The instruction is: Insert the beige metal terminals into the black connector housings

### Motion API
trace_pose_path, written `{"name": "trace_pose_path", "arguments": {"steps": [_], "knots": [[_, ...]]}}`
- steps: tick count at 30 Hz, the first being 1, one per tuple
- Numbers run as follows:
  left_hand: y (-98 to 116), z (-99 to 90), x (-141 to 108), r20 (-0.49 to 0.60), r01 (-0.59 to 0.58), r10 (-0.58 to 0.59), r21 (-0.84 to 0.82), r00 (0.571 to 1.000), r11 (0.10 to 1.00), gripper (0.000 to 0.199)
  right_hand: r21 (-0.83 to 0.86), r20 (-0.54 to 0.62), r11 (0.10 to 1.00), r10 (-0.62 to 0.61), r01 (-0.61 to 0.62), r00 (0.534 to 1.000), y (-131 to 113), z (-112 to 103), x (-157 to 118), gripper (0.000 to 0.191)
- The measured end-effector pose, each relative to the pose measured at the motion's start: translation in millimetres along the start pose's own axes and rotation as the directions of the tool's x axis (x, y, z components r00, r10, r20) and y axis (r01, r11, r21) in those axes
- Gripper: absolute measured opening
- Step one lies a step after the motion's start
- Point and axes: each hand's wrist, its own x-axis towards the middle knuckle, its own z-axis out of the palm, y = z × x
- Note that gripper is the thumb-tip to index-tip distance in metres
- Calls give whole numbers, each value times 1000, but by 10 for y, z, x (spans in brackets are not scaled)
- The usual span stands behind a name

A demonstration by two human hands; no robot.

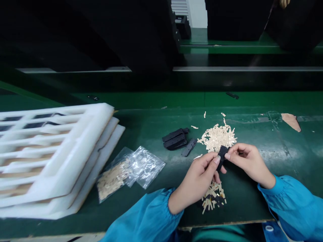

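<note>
My left hand [199,178] grips a small flat black plastic part [222,154] between thumb and fingers, tilted upward. At its upper right edge, the thumb and forefinger of my right hand [248,161] are pinched together. Whether a tiny piece sits between those fingertips is hidden. Just beyond both hands lies a heap of small cream-coloured strips [218,136]. More strips form a second pile [213,198] below my left hand, near the table's front edge. Several similar black parts [175,138] are stacked to the left of the heap, with one loose part [189,147] beside them.
White foam trays [98,134] are stacked at the left, the top one with black pieces in some slots. A clear bag of cream strips [113,179] and a shiny clear bag [148,164] lie beside them. A brown scrap [291,121] and a black piece [232,95] lie farther back.
</note>
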Motion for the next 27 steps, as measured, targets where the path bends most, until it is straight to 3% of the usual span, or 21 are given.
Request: {"name": "trace_pose_path", "arguments": {"steps": [6, 13, 18, 22, 25, 27], "knots": [[-16, -5, -16, -7, -41, 42, 100, 999, 994, 36, 21, 59, 999, 38, -40, 998, 47, 8, -16, 30], [15, -36, -27, 14, -36, 34, 182, 999, 983, 36, 9, 51, 997, 79, -80, 996, 36, -19, 8, 32], [35, -53, -24, 68, -51, 44, 108, 997, 993, 32, 25, 54, 997, 75, -76, 996, -11, -46, 33, 36], [-11, -25, -54, 8, -195, 198, 213, 980, 957, 36, 24, 23, 999, 32, -32, 999, 17, -21, 28, 33], [-66, 6, -93, -9, -326, 354, 373, 935, 869, 39, 40, 120, 999, 28, -33, 992, 48, 26, 8, 31], [-89, 24, -111, -17, -355, 388, 363, 922, 862, 38, 79, 191, 996, 15, -31, 982, 48, 45, -6, 31]]}}
